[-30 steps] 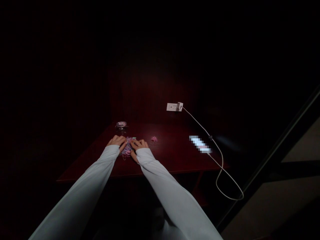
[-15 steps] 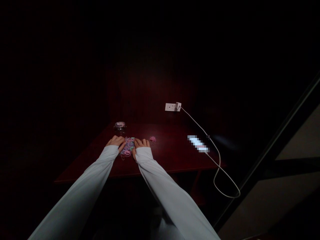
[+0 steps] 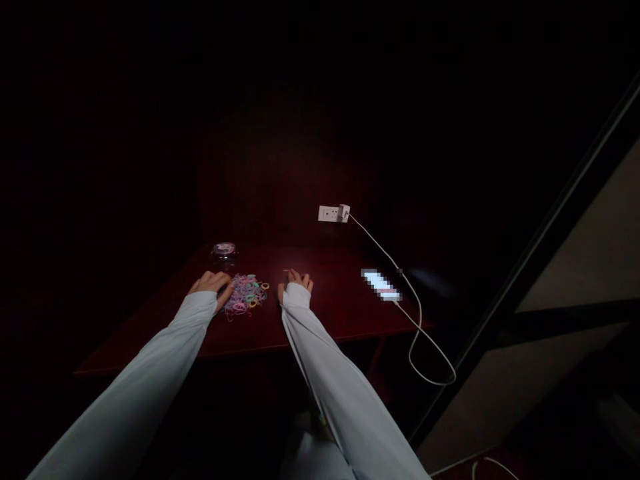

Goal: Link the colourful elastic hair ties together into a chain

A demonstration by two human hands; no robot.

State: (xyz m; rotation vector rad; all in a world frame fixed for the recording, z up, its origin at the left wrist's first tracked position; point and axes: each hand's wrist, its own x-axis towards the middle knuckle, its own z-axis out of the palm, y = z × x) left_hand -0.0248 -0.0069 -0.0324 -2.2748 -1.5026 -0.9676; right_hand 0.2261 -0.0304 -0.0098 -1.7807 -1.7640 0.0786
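A loose pile of small bands in purple, pink, green and yellow (image 3: 246, 293) lies on the dark red table. At the pile's left edge rests my left hand (image 3: 213, 285), its fingers bent but apart and its thumb along the bands. My right hand (image 3: 296, 283) is on the table to the right, separated from the pile, with its thumb and fingers apart. A thin pink strand (image 3: 287, 270) shows by its fingertips; what lies under its palm is hidden.
A clear round jar with a lid (image 3: 224, 249) stands behind my left hand. To the right lies a lit, blurred phone (image 3: 381, 285) on a white cable (image 3: 421, 313), which runs to a charger in the wall socket (image 3: 329, 214) and hangs past the table edge.
My right hand has moved off the big pile to the right, where a small pink clump was visible before. Bands on the pile's right side are now uncovered. The view has shifted slightly.
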